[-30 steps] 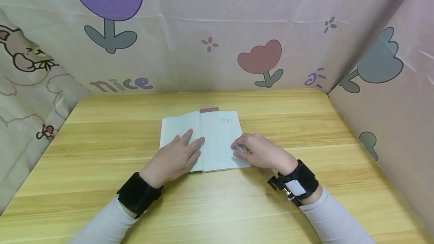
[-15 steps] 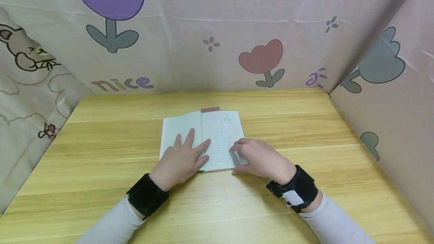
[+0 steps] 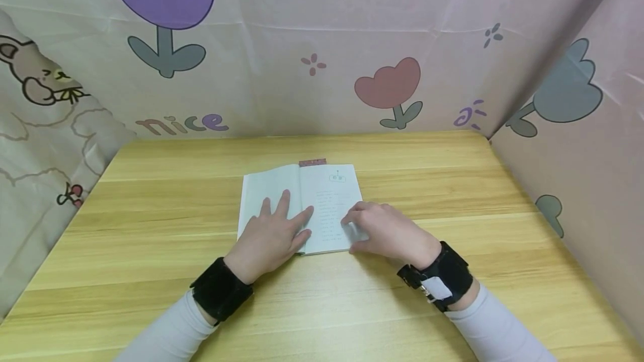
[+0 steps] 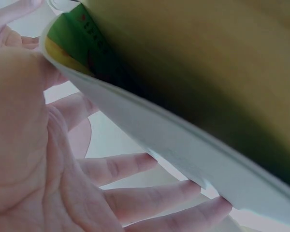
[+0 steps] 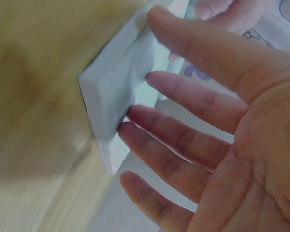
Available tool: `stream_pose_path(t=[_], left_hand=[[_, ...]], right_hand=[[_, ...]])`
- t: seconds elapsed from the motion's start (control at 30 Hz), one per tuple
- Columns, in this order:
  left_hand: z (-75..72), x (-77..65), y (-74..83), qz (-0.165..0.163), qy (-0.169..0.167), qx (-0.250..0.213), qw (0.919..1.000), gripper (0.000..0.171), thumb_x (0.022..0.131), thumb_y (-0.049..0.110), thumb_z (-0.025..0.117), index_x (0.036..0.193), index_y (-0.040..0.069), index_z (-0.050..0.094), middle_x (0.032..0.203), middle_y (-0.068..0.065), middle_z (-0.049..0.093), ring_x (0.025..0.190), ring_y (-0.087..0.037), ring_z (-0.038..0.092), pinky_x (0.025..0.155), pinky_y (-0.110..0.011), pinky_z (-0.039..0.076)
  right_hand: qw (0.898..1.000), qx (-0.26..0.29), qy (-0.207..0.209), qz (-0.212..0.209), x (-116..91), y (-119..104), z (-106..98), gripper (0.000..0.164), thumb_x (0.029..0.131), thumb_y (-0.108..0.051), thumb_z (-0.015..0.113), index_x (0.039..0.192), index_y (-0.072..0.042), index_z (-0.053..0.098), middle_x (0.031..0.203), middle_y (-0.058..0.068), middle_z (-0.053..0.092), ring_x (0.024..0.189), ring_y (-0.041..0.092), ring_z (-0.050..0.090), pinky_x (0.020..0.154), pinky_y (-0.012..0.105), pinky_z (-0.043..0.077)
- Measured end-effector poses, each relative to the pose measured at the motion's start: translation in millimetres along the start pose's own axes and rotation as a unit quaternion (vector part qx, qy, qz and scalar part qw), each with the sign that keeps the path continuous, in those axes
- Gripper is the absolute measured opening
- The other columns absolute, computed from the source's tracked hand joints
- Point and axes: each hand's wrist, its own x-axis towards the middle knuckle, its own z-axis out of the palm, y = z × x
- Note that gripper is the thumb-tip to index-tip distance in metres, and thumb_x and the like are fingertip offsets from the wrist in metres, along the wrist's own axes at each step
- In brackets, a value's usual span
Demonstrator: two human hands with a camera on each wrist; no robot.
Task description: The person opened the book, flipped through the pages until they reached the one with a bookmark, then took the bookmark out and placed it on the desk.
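An open book (image 3: 327, 200) lies on the wooden table, with lines of print and a small green drawing on its right page. My left hand (image 3: 269, 239) spreads its fingers flat over the left page, its forefinger and thumb reaching across the spine. In the left wrist view, a green and yellow cover (image 4: 82, 43) shows under the pages' edge. My right hand (image 3: 389, 233) rests fingertips on the right page's lower right part, the thumb near its bottom edge. Long, slightly bent fingers (image 5: 179, 140) touch the page in the right wrist view. Nothing is pinched there.
A dark red strip (image 3: 312, 162) sticks out past the book's top edge. Printed cloth (image 3: 271, 49) hangs behind the table and along both sides. Bare wood (image 3: 176, 200) surrounds the book. Black bands (image 3: 221, 289) wrap both wrists.
My left hand has slid a little to the right, its forefinger and thumb now over the spine. My right thumb has moved down from the page to the book's bottom edge.
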Motion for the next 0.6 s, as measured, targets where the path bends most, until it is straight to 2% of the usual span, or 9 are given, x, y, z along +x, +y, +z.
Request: stream_pose_path(t=[0.13,0.27,0.6], left_hand=[[0.6,0.0,-0.1,-0.001,-0.003,-0.006,1.0000,0.052,0.098,0.054,0.041,0.144,0.031,0.048,0.147,-0.026,0.031,0.118,-0.056,0.039,0.074,-0.060,0.048],[1.2,-0.5,-0.5,-0.002,0.004,-0.008,1.0000,0.052,0.098,0.054,0.041,0.144,0.031,0.048,0.147,-0.027,0.031,0.118,-0.056,0.039,0.074,-0.062,0.047],[1.2,-0.6,-0.7,-0.004,-0.003,-0.012,0.9999,0.052,0.098,0.053,0.041,0.145,0.031,0.047,0.147,-0.026,0.031,0.119,-0.056,0.039,0.074,-0.062,0.047]], right_hand=[[0.999,0.048,-0.017,0.018,2.1,8.1,-6.9,0.044,0.081,-0.038,0.075,0.116,-0.012,0.070,0.114,0.002,0.064,0.095,0.012,0.059,0.080,0.028,0.048],[0.997,0.070,-0.016,0.032,13.9,24.5,-15.5,0.041,0.085,-0.032,0.073,0.117,-0.007,0.069,0.115,0.006,0.065,0.097,0.016,0.060,0.082,0.031,0.048],[0.997,0.041,0.016,0.068,66.7,71.6,-18.1,0.047,0.087,-0.029,0.071,0.124,-0.001,0.064,0.118,0.013,0.062,0.096,0.021,0.056,0.083,0.033,0.045]])
